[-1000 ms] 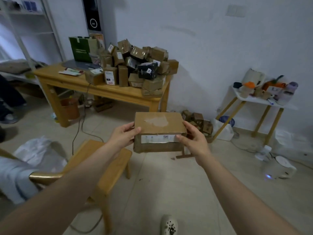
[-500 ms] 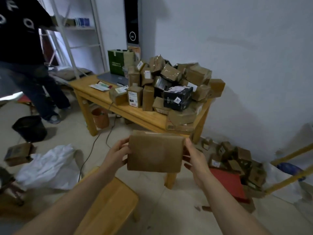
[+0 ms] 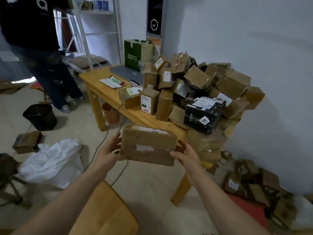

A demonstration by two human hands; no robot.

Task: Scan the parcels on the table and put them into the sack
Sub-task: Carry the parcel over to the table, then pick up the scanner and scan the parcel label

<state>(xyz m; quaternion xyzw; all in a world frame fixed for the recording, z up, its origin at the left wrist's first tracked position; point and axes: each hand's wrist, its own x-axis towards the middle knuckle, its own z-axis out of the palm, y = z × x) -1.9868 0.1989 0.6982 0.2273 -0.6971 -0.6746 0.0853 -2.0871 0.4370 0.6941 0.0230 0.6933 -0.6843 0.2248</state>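
A person's two bare hands hold up one flat brown cardboard parcel in the air, just in front of the near edge of a wooden tabletop. The left hand grips the parcel's left end and the right hand grips its right end, each with the thumb on the near face and the fingers behind. The face turned toward the camera shows only torn tape. A white label edge shows on the parcel's top side.

On the tabletop, toward its far right end, a heap of parcels waits, a black box among them. A white sack lies crumpled on the floor to the left of the tabletop. Another person stands beyond the tabletop's left end.

This looks like the step between picking up and bagging: the parcel seems to be tilted to find its label. No scanner can be made out. The next move likely calls for bringing the label side round to be read, then carrying the parcel left and down from the tabletop to the sack, whose mouth is not clearly visible and may need opening.
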